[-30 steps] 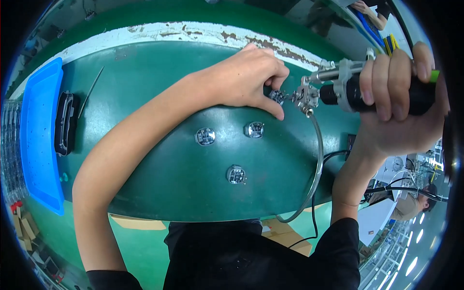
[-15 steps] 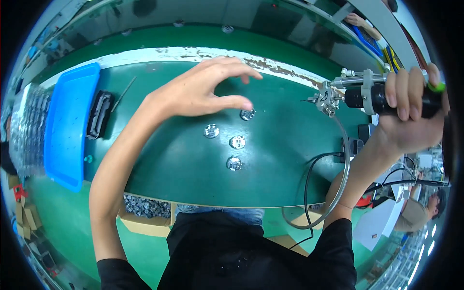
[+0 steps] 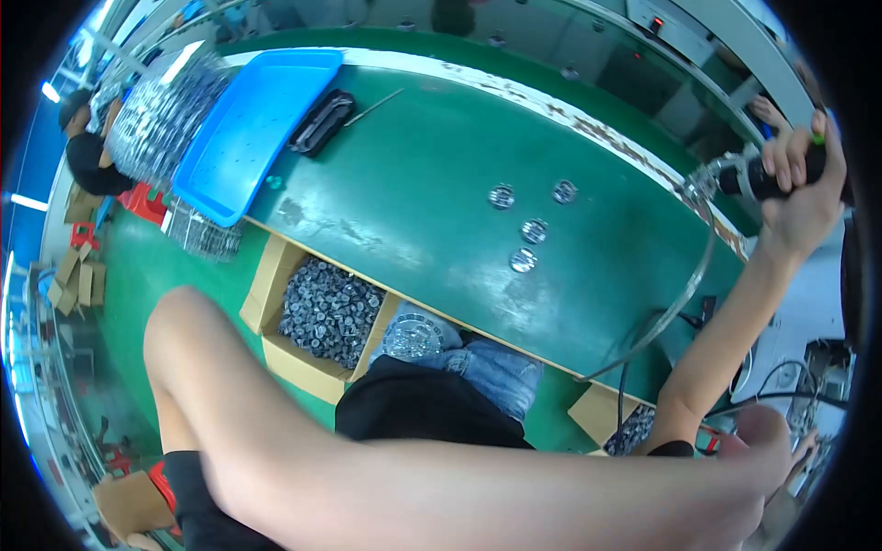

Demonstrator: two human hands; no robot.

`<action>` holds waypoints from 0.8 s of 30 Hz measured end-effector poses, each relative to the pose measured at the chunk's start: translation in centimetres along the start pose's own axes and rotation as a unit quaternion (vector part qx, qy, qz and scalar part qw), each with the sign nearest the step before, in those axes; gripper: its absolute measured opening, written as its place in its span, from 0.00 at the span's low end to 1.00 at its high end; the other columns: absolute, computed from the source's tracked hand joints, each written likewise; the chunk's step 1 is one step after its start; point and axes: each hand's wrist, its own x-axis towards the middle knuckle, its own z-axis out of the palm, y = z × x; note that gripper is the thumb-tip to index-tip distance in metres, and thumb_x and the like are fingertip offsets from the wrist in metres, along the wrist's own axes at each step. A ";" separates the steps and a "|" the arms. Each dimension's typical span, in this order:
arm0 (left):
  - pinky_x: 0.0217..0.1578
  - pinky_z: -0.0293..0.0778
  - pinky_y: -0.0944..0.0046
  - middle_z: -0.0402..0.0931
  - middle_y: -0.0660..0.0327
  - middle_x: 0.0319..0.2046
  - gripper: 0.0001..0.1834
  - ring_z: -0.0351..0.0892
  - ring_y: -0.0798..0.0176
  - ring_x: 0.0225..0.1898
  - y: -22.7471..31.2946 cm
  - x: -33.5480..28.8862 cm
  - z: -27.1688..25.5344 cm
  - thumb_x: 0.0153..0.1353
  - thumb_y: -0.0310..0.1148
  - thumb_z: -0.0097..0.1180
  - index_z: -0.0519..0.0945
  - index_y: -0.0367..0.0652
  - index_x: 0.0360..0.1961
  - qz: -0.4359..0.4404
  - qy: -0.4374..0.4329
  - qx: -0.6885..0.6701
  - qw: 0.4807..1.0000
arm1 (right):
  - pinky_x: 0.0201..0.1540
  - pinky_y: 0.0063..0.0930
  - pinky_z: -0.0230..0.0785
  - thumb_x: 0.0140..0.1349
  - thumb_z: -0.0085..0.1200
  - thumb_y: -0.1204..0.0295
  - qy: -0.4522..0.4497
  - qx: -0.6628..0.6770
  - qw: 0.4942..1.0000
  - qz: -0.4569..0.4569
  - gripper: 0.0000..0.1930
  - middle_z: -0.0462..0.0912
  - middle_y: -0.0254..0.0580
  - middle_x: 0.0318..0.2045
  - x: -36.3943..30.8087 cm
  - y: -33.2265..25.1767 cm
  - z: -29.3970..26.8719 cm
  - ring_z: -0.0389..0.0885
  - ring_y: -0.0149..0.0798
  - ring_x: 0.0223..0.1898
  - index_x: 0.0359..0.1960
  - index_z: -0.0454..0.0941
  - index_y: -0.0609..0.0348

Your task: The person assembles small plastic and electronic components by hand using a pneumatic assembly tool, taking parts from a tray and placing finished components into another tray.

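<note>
My right hand (image 3: 799,184), at the far right, is wrapped around a black cylindrical handle (image 3: 763,176) with a green end. A metal fitting (image 3: 703,184) sits at its tip, and a clear hose hangs from it. My left forearm (image 3: 478,487) stretches low across my body to the right, close to the camera. The left hand (image 3: 758,459) lies at the lower right, smeared, with its fingers not readable. Several small round silvery parts (image 3: 534,230) lie on the green table (image 3: 423,184), apart from both hands.
A blue tray (image 3: 257,119) stands at the table's left, beside a black case (image 3: 323,122) and a thin rod (image 3: 375,106). Below the edge are a cardboard box (image 3: 262,285) of small dark parts and another box (image 3: 595,413). A co-worker (image 3: 92,147) sits at the far left.
My left hand has left the space above the round parts and swung down across my body to the lower right. My right hand still grips the handle. The view has turned leftward.
</note>
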 end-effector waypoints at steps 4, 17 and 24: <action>0.38 0.75 0.63 0.80 0.68 0.26 0.05 0.80 0.63 0.33 -2.1 -0.7 -3.2 0.38 0.34 0.64 0.84 0.49 0.19 -0.059 -0.003 -0.025 0.998 | 0.29 0.26 0.58 0.74 0.47 0.65 0.148 -0.042 0.988 0.002 0.13 0.59 0.30 0.17 -0.3 0.8 6.1 0.58 0.26 0.18 0.44 0.75 0.65; 0.37 0.75 0.63 0.83 0.66 0.29 0.04 0.81 0.63 0.33 -8.8 8.3 4.1 0.40 0.32 0.63 0.85 0.47 0.20 -0.258 0.021 -0.108 0.960 | 0.25 0.25 0.56 0.73 0.49 0.61 0.104 -0.065 0.992 0.034 0.13 0.58 0.29 0.13 0.4 0.2 2.5 0.57 0.26 0.15 0.38 0.73 0.58; 0.46 0.77 0.59 0.84 0.56 0.46 0.36 0.82 0.60 0.42 -36.0 3.2 14.5 0.57 0.59 0.66 0.83 0.38 0.55 -0.395 -0.126 -0.005 0.910 | 0.21 0.23 0.55 0.77 0.39 0.57 0.067 -0.068 0.995 0.033 0.17 0.57 0.28 0.12 0.5 0.0 3.1 0.54 0.25 0.12 0.39 0.71 0.57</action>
